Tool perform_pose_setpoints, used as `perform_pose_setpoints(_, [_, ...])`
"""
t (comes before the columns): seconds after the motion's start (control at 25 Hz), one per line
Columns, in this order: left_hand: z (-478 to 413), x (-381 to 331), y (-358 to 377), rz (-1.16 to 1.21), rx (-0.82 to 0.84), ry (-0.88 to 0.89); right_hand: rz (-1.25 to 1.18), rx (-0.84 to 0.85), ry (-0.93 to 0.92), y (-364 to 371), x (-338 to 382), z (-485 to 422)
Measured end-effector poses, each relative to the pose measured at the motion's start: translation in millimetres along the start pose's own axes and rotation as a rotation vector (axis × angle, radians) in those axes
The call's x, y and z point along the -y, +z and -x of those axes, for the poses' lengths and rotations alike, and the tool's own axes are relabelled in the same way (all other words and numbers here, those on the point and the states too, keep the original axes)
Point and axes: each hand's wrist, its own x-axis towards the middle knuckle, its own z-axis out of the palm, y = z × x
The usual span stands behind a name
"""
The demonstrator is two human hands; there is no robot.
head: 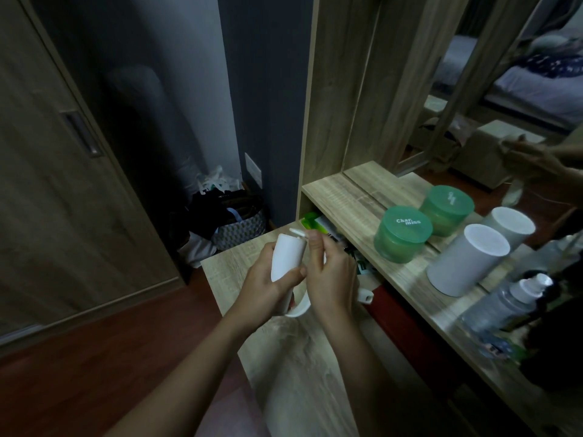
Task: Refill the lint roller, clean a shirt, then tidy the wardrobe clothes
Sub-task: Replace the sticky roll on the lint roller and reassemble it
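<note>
A white lint roller [287, 255] stands nearly upright over the wooden table top [284, 357]. My left hand [268, 285] is wrapped around its lower body, thumb across the front. My right hand [331, 275] pinches the roller's top end with fingertips near the cap. A curved white handle part [301, 307] loops out below, between both hands. A small white piece [365, 296] lies on the table just right of my right wrist. No shirt is in view.
A wooden shelf [350, 197] with a mirror behind it carries a green jar [402, 233], a white cylinder [467, 268] and a clear spray bottle [504, 302]. Green packets [315, 223] lie under the shelf. A patterned basket [239, 228] sits on the floor beside a wardrobe door [56, 171].
</note>
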Motion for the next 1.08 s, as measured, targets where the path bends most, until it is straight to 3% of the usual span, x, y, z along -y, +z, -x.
perform_pose_setpoints(0.32, [2.5, -0.2, -2.5, -0.037, 0.009, -0.029, -0.169, 0.113, -0.035, -6.8, -13.5, -6.0])
perform_pose_setpoints(0.6, [8.9, -4.8, -10.9, -0.079, 0.056, 0.042, -0.216, 0.119, -0.179, -7.6, -17.2, -4.5])
perform_pose_setpoints(1.08, [3.5, -5.0, -16.0, -0.192, 0.099, 0.113, -0.222, 0.106, -0.128, -7.7, -14.4, -5.1])
